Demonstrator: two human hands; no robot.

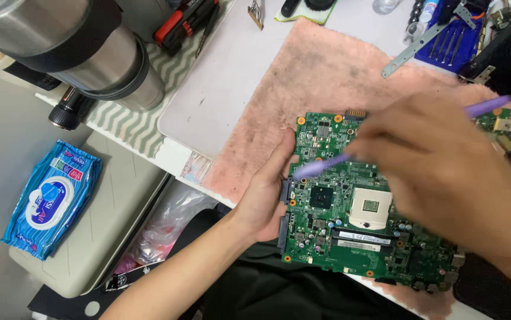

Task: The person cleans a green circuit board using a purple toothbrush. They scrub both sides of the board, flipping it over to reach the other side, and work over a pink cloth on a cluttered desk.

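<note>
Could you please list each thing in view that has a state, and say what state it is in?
Circuit board: bare, lying flat on the pink cloth, its near edge past the table edge.
Pink cloth: spread flat, stained.
Purple tool: tilted, its tip at the board.
Left hand: grip on the board's left edge.
Right hand: closed on the purple tool.
Wipes pack: flap closed.

Blue wipes packet (51, 198), perhaps soft, lower left

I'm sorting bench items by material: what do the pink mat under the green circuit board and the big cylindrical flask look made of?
The pink mat looks like fuzzy terry-type cloth: matted nap, grey stains. The big cylindrical flask looks like brushed stainless steel: dull silver sheen with a black band. The green circuit board appears to be lacquered laminate with metal parts.
</note>
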